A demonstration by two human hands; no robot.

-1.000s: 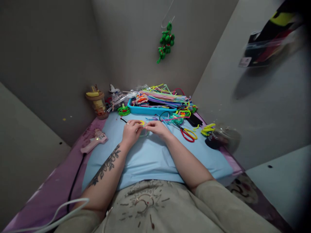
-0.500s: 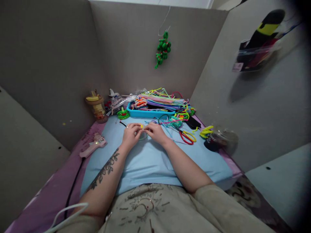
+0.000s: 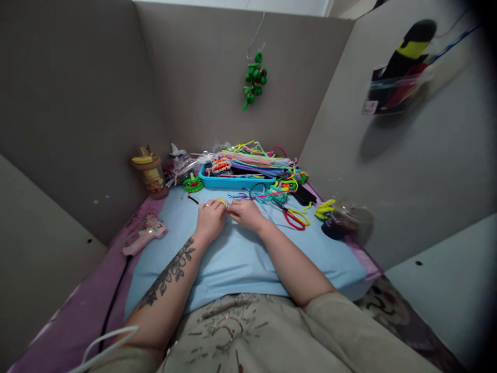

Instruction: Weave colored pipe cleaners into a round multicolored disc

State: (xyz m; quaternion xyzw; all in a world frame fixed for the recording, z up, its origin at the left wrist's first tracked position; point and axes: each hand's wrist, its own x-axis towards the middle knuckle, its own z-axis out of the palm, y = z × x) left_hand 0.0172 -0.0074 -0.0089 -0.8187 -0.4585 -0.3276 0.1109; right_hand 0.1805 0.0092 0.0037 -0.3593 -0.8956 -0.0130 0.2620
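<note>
Above the light blue cloth (image 3: 240, 259), my left hand (image 3: 210, 220) and my right hand (image 3: 245, 213) meet, fingers pinched together. Between them is a small pipe cleaner piece (image 3: 222, 201), with yellow and some pink showing at the left fingertips. Most of it is hidden behind the fingers. A short black stem (image 3: 193, 199) lies just beyond my left hand. To the right of my right hand rest scissors (image 3: 295, 218) with one red and one yellow handle loop. Loose thin pipe cleaners lie near the right fingers.
A blue tray (image 3: 236, 183) of colourful pipe cleaners (image 3: 256, 160) stands at the back. A green figure (image 3: 193, 183) sits beside it. At left are a pink glue gun (image 3: 145, 238) and a cup (image 3: 151, 173). A black phone-like object (image 3: 303, 195) and a clear container (image 3: 353, 217) lie right.
My fingers have curled further over the pipe cleaner piece, and the pale loop that hung below them is now out of sight. The whole view has shifted slightly.
</note>
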